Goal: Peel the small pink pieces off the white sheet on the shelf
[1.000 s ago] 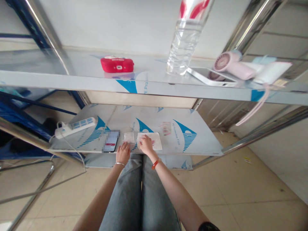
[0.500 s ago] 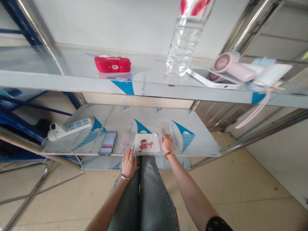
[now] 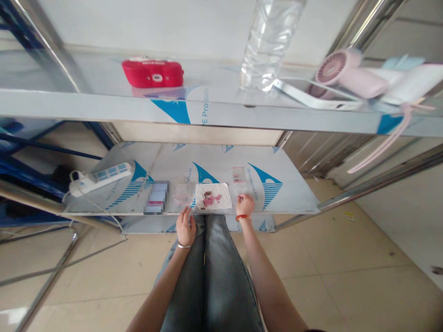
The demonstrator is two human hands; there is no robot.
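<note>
The right hand (image 3: 245, 204) rested on the lower shelf (image 3: 294, 198), its grip loosely curled at the near end of a small clear bag (image 3: 238, 180); whether it pinched the bag could not be told. A white card (image 3: 212, 197) lay just left of it. The left hand (image 3: 185, 227) lay flat and open on the knee, near the shelf edge, holding nothing. Further left lay another clear bag (image 3: 183, 193).

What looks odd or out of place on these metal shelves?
The pink hair dryer on the upper shelf lets its cord dangle over the front edge. The shelves also wear blue-printed protective film. Nothing looks spilled or broken.
</note>
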